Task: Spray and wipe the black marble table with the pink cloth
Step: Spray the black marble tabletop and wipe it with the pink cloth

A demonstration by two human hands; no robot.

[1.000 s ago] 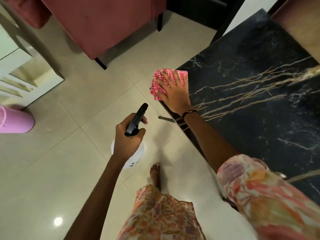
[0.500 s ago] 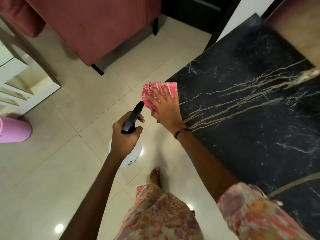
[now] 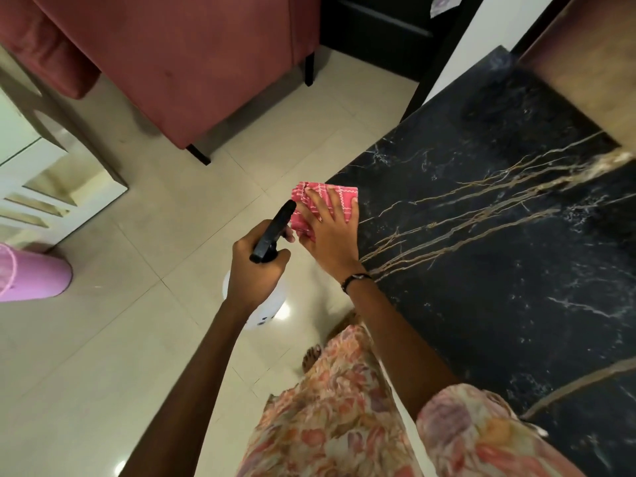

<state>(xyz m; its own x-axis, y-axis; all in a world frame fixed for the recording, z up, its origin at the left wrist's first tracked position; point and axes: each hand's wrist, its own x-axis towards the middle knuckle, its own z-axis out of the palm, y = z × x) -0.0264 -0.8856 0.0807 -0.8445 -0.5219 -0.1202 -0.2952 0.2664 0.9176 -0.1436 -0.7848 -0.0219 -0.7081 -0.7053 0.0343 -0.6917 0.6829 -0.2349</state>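
The black marble table [image 3: 499, 256] with gold veins fills the right side. At its near left corner lies the folded pink cloth [image 3: 340, 197], hanging partly past the edge. My right hand [image 3: 330, 235] presses flat on the cloth with fingers spread. My left hand [image 3: 256, 270] grips a spray bottle [image 3: 272, 232] just left of the table, over the floor; its black trigger head points up toward the cloth and its white body shows below my fist.
A red upholstered chair [image 3: 192, 60] with dark legs stands at the back. A white cabinet [image 3: 44, 173] and a pink bin [image 3: 31, 273] are at the left. A wooden object [image 3: 592, 63] sits at the table's far right. Beige floor tiles lie below.
My right hand slid the cloth along the table's left corner, off over the edge and back onto it. The left hand with the bottle has kept close beside it.
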